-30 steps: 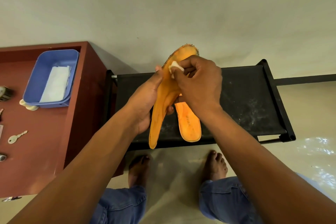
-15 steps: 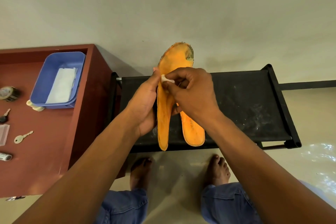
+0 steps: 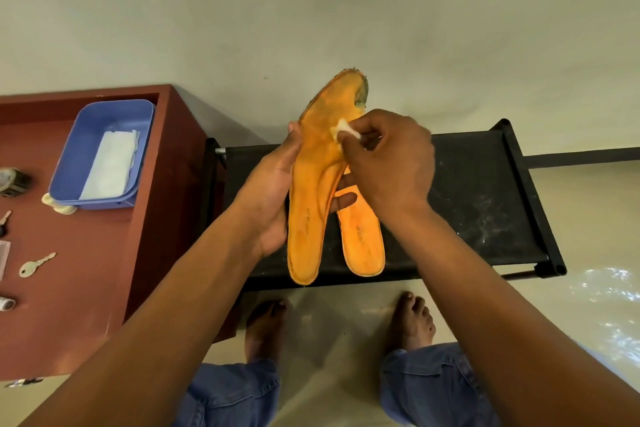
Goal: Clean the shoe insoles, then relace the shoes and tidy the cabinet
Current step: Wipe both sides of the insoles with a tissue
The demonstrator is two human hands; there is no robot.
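Left hand [image 3: 273, 198] grips first insole [image 3: 311, 191], right hand [image 3: 388, 163] pinches what looks like a wipe [image 3: 341, 128]; toe grime remains, second insole [image 3: 363, 239] untouched, lacing pending.

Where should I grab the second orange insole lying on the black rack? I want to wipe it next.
Judging by its pose, take the second insole by its rounded heel end, coming from the near edge of the black rack. That end lies flat, exposed and nearest; its far end is hidden behind the right hand.

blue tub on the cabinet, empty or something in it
Not empty: the blue tub holds a folded white cloth lying flat on its bottom.
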